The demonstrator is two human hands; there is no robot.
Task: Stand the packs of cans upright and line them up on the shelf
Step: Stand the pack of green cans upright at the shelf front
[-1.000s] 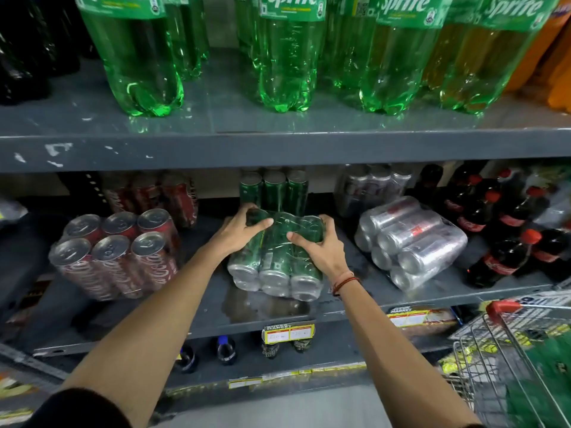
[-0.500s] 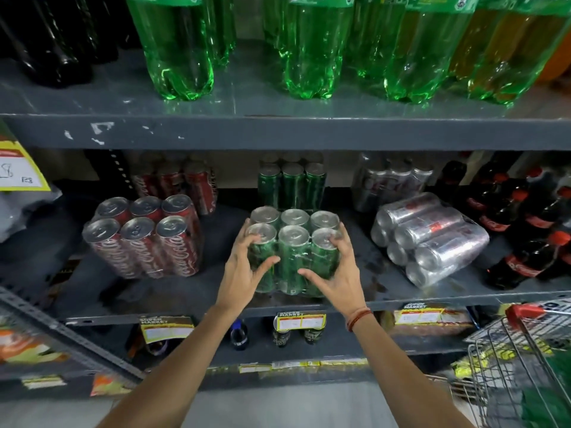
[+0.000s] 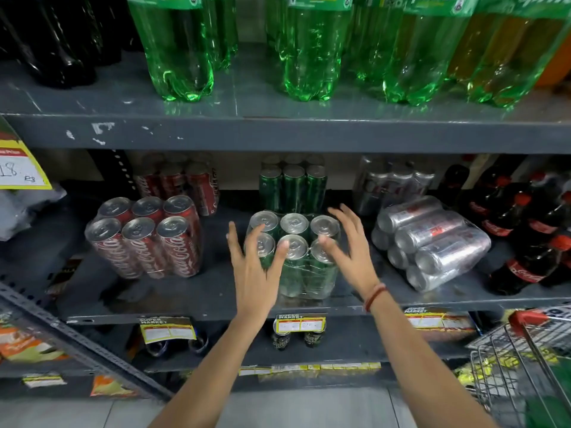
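Six green cans in one shrink-wrapped pack (image 3: 293, 254) stood upright at the front of the grey metal shelf (image 3: 191, 301), right in front of another green pack (image 3: 293, 186) at the back. Both hands were spread with nothing in them — the left hand (image 3: 253, 267) overlapped the pack's near-left corner and the right hand (image 3: 349, 251) hovered by its right side; whether either touched the wrap I couldn't tell. To the left sat an upright Coca-Cola pack (image 3: 145, 239); to the right a silver pack (image 3: 432, 242) lay on its side, so that one looked undone. My worry: the green pack sat close to the shelf lip, and a careless nudge while reaching for the silver one might tip it off. Shelf paint was scuffed — big Sprite bottles (image 3: 309, 50) above, a wire trolley (image 3: 525, 359) at lower right.
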